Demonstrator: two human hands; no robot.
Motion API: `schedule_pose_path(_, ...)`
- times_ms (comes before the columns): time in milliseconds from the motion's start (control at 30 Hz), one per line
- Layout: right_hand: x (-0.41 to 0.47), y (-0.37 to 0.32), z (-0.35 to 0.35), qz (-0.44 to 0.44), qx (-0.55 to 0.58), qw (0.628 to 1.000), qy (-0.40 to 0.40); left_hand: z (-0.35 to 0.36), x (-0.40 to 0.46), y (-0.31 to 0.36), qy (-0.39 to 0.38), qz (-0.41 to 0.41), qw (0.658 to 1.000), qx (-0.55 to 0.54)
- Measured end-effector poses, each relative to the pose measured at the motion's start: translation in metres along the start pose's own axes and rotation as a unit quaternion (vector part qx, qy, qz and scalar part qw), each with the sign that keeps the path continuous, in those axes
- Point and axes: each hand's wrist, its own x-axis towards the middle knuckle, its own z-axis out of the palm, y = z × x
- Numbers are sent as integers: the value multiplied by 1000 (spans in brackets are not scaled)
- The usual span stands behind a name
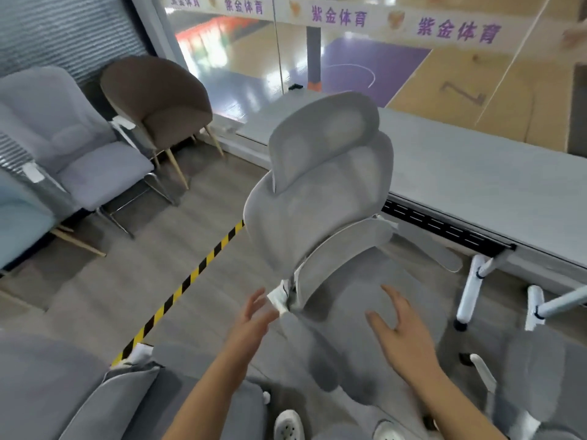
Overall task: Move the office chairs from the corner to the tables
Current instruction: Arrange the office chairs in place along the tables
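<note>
Grey office chair (320, 198) upright, seat prob. facing table (476, 173); both hands spread, empty.

A brown tub chair (158, 100) and grey padded chair (79, 154) stand by the wall, beside black-and-yellow floor tape (190, 277).

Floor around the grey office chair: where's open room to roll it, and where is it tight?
Bare floor lies left of the office chair, along the striped tape, up to the brown chair and lilac chair. Tight on the right: the table and its white legs. More grey chairs crowd the near edge beside both open hands.
</note>
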Motion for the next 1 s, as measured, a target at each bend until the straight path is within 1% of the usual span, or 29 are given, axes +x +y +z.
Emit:
schedule_pose_path(67, 6, -23, 23, -14, 5, 1000, 2, -30, 8, -2, 25, -4, 1000, -19)
schedule_pose_path(200, 20, -68, 66, -39, 20, 999, -3, -82, 15, -11, 20, -9, 999, -40)
schedule_pose_path(300, 38, -110, 88, -71, 32, 997, -7, -116, 27, -15, 54, -2, 997, -62)
schedule_pose_path(400, 58, -149, 104, -109, 34, 993, -1, -139, 40, -13, 72, 1, 994, -88)
schedule_pose_path(500, 83, -181, 115, -126, 43, 991, 22, -147, 53, -4, 66, 7, 993, -99)
schedule_pose_path(633, 127, -219, 121, -147, 26, 985, 92, -148, 78, 26, 37, 21, 998, -48)
schedule_pose_path(700, 155, -240, 120, -156, 22, 978, 140, -150, 97, 45, 38, 34, 999, -12)
schedule_pose_path(767, 187, -260, 115, -136, 28, 974, 177, -151, 119, 66, 36, 47, 998, 13)
schedule_pose_path(833, 219, -274, 113, -94, 38, 978, 182, -146, 139, 86, 35, 54, 997, 32)
schedule_pose_path(900, 243, -277, 119, -62, 59, 982, 170, -138, 158, 102, 25, 54, 997, 56)
schedule_pose_path(1000, 255, -272, 131, -64, 96, 979, 165, -120, 192, 122, -6, 41, 995, 88)
